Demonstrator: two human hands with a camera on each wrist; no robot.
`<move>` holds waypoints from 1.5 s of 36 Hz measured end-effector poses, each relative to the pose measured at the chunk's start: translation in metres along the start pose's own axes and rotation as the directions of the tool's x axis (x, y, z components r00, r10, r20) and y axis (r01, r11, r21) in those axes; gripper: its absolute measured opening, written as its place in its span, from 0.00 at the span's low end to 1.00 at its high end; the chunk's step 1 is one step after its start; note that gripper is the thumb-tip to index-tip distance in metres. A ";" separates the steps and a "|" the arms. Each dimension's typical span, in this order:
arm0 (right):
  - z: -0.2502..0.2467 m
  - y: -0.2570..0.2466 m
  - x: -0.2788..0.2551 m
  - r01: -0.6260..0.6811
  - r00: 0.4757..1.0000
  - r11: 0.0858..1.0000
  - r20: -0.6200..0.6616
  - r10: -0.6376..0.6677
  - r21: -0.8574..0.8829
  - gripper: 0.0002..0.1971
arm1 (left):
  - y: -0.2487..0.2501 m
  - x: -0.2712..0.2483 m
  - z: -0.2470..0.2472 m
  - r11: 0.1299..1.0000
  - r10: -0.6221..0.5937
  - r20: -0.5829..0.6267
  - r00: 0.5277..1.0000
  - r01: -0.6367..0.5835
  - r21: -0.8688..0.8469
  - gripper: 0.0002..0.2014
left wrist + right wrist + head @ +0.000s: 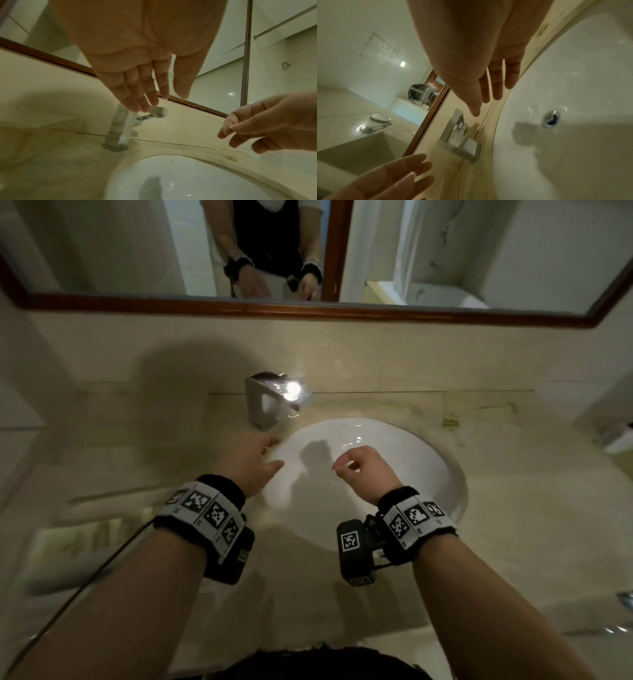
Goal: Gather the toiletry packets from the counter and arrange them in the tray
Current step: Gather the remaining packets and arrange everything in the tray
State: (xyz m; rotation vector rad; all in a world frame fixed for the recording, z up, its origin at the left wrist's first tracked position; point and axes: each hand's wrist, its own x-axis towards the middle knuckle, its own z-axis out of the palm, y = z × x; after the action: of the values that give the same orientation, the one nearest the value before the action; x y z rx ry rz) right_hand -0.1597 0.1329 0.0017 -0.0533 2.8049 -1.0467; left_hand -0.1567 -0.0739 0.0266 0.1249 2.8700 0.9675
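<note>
At the left edge of the head view a pale tray (113, 498) lies on the beige counter, too blurred to read. Light greenish packets (85, 539) appear to lie in it. My left hand (260, 453) hovers near the sink's left rim by the faucet, fingers straight and spread, holding nothing (150, 94). My right hand (359, 463) hangs over the basin with fingers loosely curled and nothing visible in them (257, 128). In the right wrist view its fingers (494, 86) point toward the counter's back edge.
A white oval sink (428, 467) with a drain (551, 120) fills the middle. A chrome faucet (270, 402) stands behind its left side. A wood-framed mirror (308, 309) runs along the wall. A small white object (616, 441) sits at the counter's far right.
</note>
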 end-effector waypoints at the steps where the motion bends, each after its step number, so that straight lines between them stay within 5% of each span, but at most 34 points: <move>1: -0.009 0.009 0.003 -0.018 1.000 1.000 -0.017 0.018 0.007 0.04 | 0.008 0.005 0.008 1.000 0.009 0.006 1.000 -0.009 0.000 0.22; 9: -0.071 0.091 0.038 -0.202 0.969 0.978 -0.139 0.207 0.047 0.02 | 0.070 0.052 0.064 0.996 0.068 0.114 0.991 -0.075 0.056 0.22; 19: -0.152 0.203 0.100 -0.493 0.844 0.852 -0.139 0.517 0.174 0.20 | 0.148 0.124 0.132 0.991 0.035 0.220 0.975 -0.063 0.121 0.21; 26: -0.177 0.233 0.152 -0.634 0.762 0.766 -0.080 0.642 0.104 0.33 | 0.179 0.153 0.172 0.996 -0.016 0.248 0.969 -0.005 0.087 0.21; 36: -0.167 0.245 0.198 -0.513 0.858 0.824 -0.112 0.502 -0.240 0.32 | 0.199 0.209 0.187 0.989 -0.034 0.222 0.974 0.001 0.150 0.21; 46: -0.186 0.250 0.200 -0.559 0.822 0.808 0.000 0.569 -0.185 0.24 | 0.198 0.202 0.209 0.992 -0.122 0.105 0.987 0.125 -0.022 0.18; 54: -0.188 0.240 0.155 -0.241 0.970 0.970 -0.002 0.241 -0.031 0.15 | 0.189 0.184 0.204 0.971 -0.219 0.065 0.974 0.224 -0.085 0.20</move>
State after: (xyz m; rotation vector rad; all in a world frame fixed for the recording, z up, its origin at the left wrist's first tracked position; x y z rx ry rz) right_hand -0.3366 0.4236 -0.0345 0.2767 2.7377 -0.9445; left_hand -0.3038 0.2190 -0.0345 -0.1707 2.7103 1.0306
